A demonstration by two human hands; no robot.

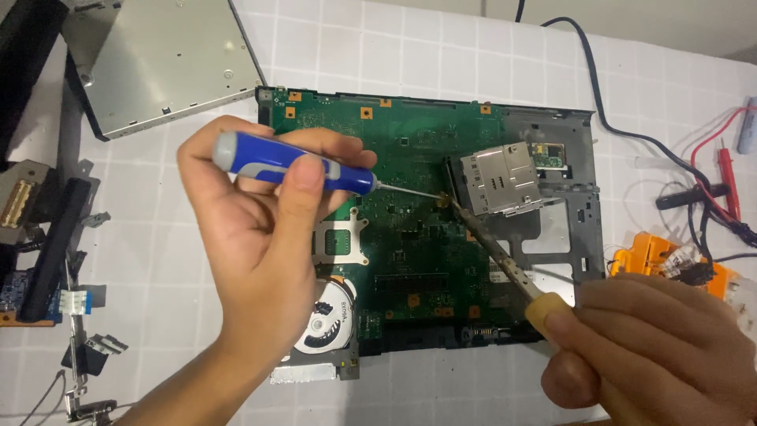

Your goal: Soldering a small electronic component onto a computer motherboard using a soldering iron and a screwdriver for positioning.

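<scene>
White tiled table [441,47] carries a green laptop motherboard [410,173] mid-table in its grey metal frame, silver optical drive [162,59] at the far left corner, fan [327,319] at the board's near left corner, silver card slot cage [498,180] at its right. Left hand [260,229] is wrapped around a blue-grey screwdriver [292,164], right hand [654,347] near the table's near right corner pinches a soldering iron [505,264] by its yellow handle. Both tips meet at one spot just left of the cage; orange multimeter [670,256] with red and black leads sits at the right edge.
</scene>
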